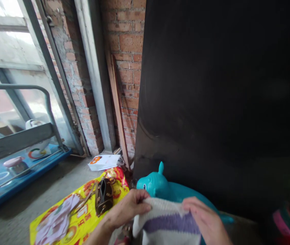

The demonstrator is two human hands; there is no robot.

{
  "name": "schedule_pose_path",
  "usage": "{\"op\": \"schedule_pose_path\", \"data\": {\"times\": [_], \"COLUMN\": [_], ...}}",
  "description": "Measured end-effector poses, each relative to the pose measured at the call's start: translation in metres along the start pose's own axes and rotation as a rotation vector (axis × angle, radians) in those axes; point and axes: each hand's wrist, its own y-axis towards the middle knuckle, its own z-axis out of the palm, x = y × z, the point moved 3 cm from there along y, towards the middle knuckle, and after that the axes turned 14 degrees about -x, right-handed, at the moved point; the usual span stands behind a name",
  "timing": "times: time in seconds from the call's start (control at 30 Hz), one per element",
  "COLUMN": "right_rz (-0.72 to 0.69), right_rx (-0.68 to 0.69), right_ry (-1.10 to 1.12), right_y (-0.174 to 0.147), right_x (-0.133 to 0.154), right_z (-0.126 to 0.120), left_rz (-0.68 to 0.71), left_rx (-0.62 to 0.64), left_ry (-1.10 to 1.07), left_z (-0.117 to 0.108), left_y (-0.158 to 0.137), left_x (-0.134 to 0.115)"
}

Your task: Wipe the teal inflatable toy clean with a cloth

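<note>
My left hand [126, 208] grips the upper left edge of a white knitted cloth with a purple stripe [166, 223]. My right hand [204, 219] pinches the cloth's upper right edge. The cloth hangs between both hands at the bottom of the view. Just behind it stands a teal toy animal [157, 185] with one small ear up, pressed against a large black panel [221, 102].
A yellow and red printed bag [83, 217] lies on the concrete floor with a small brown purse [104, 196] and pale cloth [55, 221] on it. A white booklet [104, 162] lies by the brick wall [127, 44]. A blue cart [12, 173] stands at left.
</note>
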Motion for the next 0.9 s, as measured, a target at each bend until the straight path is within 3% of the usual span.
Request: {"op": "schedule_pose_path", "data": {"times": [0.13,0.2,0.27,0.33,0.4,0.5,0.6,0.77,0.9], "right_rz": [-0.225,-0.315,-0.344,-0.363,-0.393,-0.367,-0.314,-0.255,-0.217], "right_rx": [0.036,0.004,-0.033,-0.004,0.139,0.453,0.634,0.656,0.572], "right_ry": [-0.120,-0.267,-0.368,-0.403,-0.422,-0.518,-0.613,-0.718,-0.724], "right_y": [0.099,0.139,0.157,0.149,0.125,0.089,0.083,0.101,0.101], "right_x": [0.009,0.006,-0.006,-0.026,-0.053,-0.095,-0.121,-0.132,-0.139], "right_z": [0.010,0.029,0.057,0.089,0.120,0.154,0.175,0.219,0.261], "left_rz": [0.072,0.094,0.078,0.027,-0.033,-0.052,-0.031,-0.049,-0.023], "left_rx": [-0.240,-0.394,-0.577,-0.734,-0.799,-0.759,-0.712,-0.701,-0.726], "left_ry": [-0.129,-0.096,-0.012,0.057,0.057,-0.032,-0.169,-0.376,-0.267], "left_z": [-0.001,-0.007,-0.018,-0.029,-0.036,-0.036,-0.034,-0.038,-0.049], "left_y": [0.035,0.055,0.070,0.075,0.073,0.063,0.055,0.049,0.044], "left_x": [-0.025,-0.027,-0.014,0.008,0.031,0.050,0.043,0.021,0.027]}}
